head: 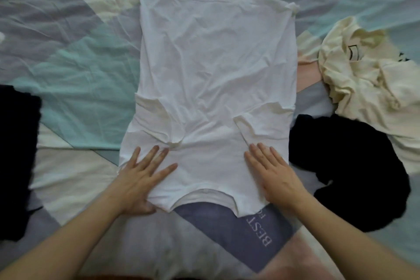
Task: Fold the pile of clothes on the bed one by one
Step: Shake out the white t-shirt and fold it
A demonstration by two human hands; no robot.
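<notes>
Both sleeves tucked, left hand (145, 175) and right hand (272, 170) press flat, ungrasping, on the white T-shirt (213, 70); next, probably fold collar toward hem.

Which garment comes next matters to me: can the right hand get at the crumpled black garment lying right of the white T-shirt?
Probably yes. The right hand rests flat on the white T-shirt, close beside the crumpled black garment, with nothing between or covering it.
</notes>
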